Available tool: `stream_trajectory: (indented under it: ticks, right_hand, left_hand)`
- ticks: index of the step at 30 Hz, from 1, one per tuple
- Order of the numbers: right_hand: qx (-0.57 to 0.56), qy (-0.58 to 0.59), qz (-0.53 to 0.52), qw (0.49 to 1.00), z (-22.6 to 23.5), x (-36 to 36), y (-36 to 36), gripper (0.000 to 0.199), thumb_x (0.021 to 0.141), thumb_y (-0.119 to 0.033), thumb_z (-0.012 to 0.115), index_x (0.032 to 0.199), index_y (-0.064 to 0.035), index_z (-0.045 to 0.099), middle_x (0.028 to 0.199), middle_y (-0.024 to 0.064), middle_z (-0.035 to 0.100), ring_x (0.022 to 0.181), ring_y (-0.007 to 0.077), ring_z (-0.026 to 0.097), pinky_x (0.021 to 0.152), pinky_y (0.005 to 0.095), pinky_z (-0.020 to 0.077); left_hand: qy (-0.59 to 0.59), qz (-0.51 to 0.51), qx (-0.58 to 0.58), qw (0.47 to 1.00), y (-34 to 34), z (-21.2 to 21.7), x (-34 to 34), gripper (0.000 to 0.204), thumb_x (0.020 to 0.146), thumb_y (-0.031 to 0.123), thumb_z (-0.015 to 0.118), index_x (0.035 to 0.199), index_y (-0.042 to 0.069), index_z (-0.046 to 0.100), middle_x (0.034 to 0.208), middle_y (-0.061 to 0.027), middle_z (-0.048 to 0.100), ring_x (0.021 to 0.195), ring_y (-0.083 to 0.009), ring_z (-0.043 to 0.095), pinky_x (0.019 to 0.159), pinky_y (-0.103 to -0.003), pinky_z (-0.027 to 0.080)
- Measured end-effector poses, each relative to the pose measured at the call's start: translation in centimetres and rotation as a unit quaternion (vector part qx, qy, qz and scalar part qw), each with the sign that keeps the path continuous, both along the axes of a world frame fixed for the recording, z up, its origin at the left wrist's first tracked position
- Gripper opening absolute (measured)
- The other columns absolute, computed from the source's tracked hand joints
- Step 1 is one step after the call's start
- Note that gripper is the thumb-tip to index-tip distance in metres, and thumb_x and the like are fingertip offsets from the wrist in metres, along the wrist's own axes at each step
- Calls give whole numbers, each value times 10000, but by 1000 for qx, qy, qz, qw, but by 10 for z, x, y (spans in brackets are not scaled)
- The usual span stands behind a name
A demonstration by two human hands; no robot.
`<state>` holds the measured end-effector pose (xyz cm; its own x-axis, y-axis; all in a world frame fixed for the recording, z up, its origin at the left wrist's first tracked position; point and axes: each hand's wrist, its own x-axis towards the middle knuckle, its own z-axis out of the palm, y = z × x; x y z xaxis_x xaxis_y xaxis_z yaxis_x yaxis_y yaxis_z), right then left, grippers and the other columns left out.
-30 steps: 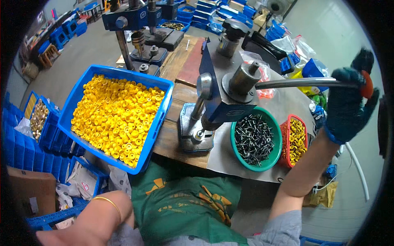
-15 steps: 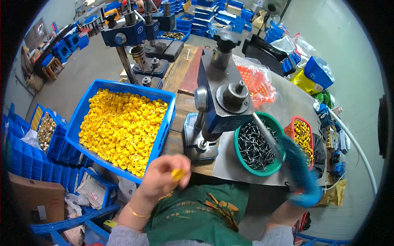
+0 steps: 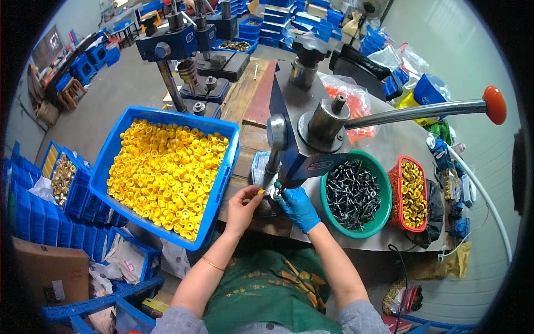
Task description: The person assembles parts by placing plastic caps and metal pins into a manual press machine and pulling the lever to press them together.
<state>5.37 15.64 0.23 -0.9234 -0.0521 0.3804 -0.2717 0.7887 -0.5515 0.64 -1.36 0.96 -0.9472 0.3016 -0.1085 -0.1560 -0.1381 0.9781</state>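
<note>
A small yellow cap is pinched in the fingertips of my left hand, just left of the press's base. My right hand, in a blue glove, reaches in under the head of the blue hand press. Its fingers are closed at the small metal seat below the ram; what they grip is hidden. The press's lever, tipped with a red-orange knob, sticks out to the right, untouched. On the left stands a blue crate heaped with similar yellow caps.
Right of the press, a green bowl holds black-and-silver metal pieces. Beside it stands a red basket of yellow parts. Another hand press stands behind the crate. A clear bag of orange pieces lies behind the lever.
My right hand has left the lever at the lower right and moved to the press seat. The lever has swung up. My left hand has carried the yellow cap forward to the press base.
</note>
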Motion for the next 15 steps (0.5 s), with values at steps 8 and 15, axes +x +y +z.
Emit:
stream_trajectory:
  ticks: [8,15]
  right_hand:
    - [-151,-72,-98,981,32,9,16,269,774,-136,565,987,-10,460,827,203,567,786,395,558,650,382,461]
    - [66,-136,-59,987,39,1,20,360,686,-260,654,846,15,485,781,211,570,701,367,564,593,431,456]
  left_hand:
    - [387,-32,-238,890,21,2,-6,238,672,65,664,903,110,624,805,-64,609,790,-233,531,676,-330,423]
    - [419,3,-257,871,5,11,5,244,664,79,676,901,71,617,979,-74,572,896,-271,516,771,-352,417]
